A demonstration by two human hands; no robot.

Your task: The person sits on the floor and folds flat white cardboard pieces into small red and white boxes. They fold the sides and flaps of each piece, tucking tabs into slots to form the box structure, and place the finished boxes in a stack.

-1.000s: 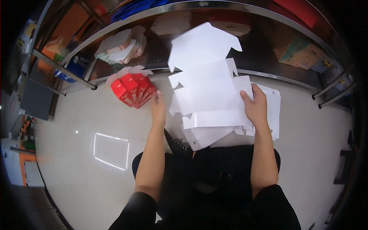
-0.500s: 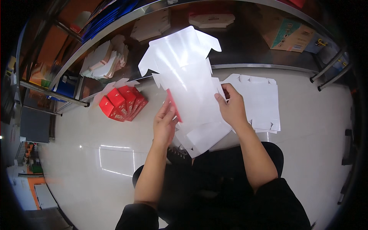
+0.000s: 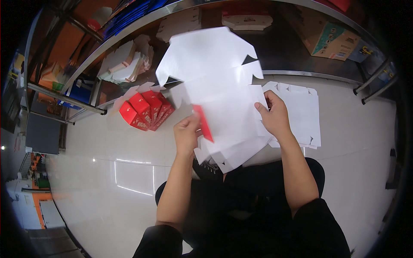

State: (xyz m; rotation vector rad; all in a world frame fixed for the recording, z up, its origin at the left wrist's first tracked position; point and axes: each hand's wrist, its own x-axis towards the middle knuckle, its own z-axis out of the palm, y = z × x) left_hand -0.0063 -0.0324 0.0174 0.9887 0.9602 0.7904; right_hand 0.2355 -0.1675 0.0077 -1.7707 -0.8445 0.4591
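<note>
A white cardboard box blank (image 3: 228, 103), flat and partly creased, is held up in front of me between both hands. My left hand (image 3: 187, 132) pinches its left edge, where a side flap (image 3: 203, 123) is folded over and shows its red outer face. On the opposite edge, my right hand (image 3: 275, 113) grips with the thumb on the white inner face and the fingers behind. The blank's wide far panel with notched corners stands up toward the shelf. Behind my right hand lies a stack of flat white blanks (image 3: 297, 112) on the floor.
Several folded red boxes (image 3: 146, 109) lie fanned on the tiled floor to the left. A metal shelf ahead holds white cardboard pieces (image 3: 124, 62) and a brown carton (image 3: 333, 42). Its metal leg (image 3: 69, 98) juts out at left. My shoe (image 3: 208, 170) is below the blank.
The left flap has been folded further inward, showing more red. The blank's far panel has swung flatter and its side tabs have spread. Both hands still grip the edges.
</note>
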